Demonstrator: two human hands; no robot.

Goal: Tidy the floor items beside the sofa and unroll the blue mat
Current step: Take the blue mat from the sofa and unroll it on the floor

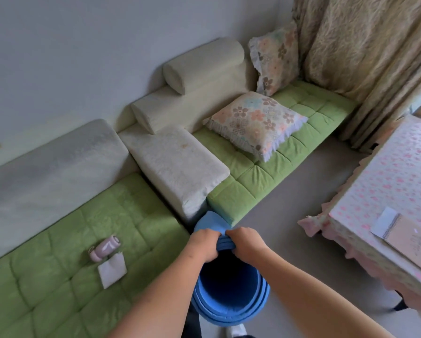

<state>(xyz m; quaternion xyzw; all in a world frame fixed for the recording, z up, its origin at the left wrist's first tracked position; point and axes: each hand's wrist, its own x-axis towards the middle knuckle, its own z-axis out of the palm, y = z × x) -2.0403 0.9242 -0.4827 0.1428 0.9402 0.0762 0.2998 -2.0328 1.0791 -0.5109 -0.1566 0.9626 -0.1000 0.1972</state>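
Both hands hold the rolled blue mat (229, 296) by its far rim. The left hand (203, 245) and the right hand (247, 243) sit side by side, nearly touching. Each grip is closed, with the fingers curled over the layered edge and pinching it together. The roll is held up over the floor (290, 191) with its open end facing the camera and its coiled layers visible at the near rim. Its far end is close to the front edge of the green sofa (58, 240).

Just behind the mat, a white cushion (180, 167) lies across the seat where two sofa sections meet. Left of the hands, a pink bottle (104, 247) lies on the sofa, touching a white cloth (111, 270). Further back are two floral pillows, one (255, 123) flat on the seat and one (275, 57) propped in the corner by the curtain (351, 45).

To the right, across a strip of floor, stands a desk (387, 181) under a flowered cover, and a notebook (414, 242) lies on it
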